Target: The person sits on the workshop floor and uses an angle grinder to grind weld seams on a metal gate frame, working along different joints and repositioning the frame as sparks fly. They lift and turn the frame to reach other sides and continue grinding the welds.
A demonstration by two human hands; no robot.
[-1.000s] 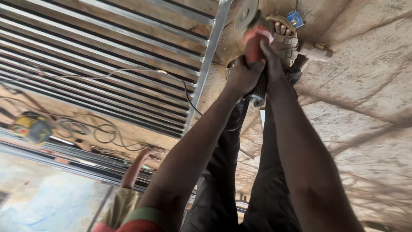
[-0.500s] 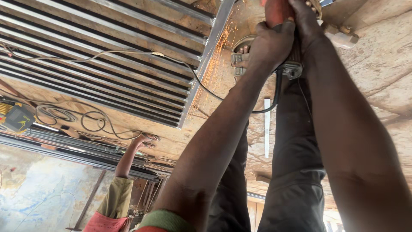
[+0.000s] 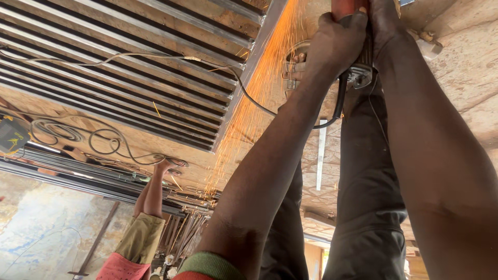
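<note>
I count one angle grinder (image 3: pixel 358 62), one slatted metal frame (image 3: pixel 129 67), one black cable (image 3: pixel 249 98), and two hands of mine.

Metal grille (image 3: pixel 129 67) blocks left, bare floor (image 3: pixel 467 78) open right

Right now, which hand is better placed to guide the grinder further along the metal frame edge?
Probably the left hand: it grips the grinder body beside the sparking metal frame edge. The right hand sits farther away, partly cropped.
</note>
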